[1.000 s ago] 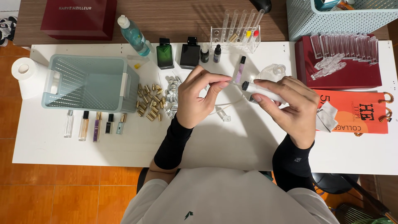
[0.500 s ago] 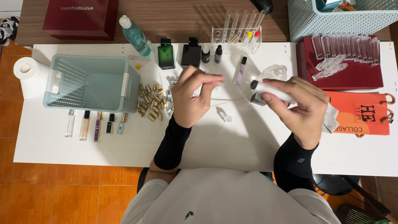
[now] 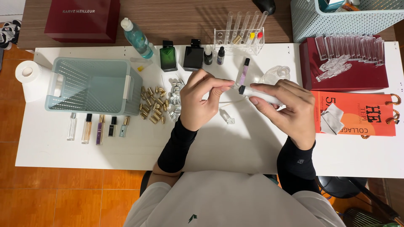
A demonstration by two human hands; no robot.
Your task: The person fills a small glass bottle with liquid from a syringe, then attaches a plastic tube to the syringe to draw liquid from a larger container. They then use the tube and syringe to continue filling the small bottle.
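Note:
My right hand (image 3: 286, 111) grips a clear tube-shaped vial (image 3: 257, 94) with a black tip, held level over the white table (image 3: 235, 147). My left hand (image 3: 201, 101) pinches a small clear piece at its fingertips, right against the vial's black tip. Below the hands a small clear bottle (image 3: 227, 116) lies on the table beside a thin white tube (image 3: 230, 102). A slim purple vial (image 3: 243, 71) lies just beyond my fingers.
A pale green basket (image 3: 90, 86) stands at left, with a row of small spray vials (image 3: 97, 127) in front of it and gold and silver caps (image 3: 162, 105) beside it. Dark bottles (image 3: 181, 54), a test-tube rack (image 3: 240, 35), a red box with clear vials (image 3: 345, 61) and an orange bag (image 3: 357, 113) lie behind and right.
My right hand moved left with the vial, bringing its black tip back to my left fingertips after the hands had drawn apart half a second ago.

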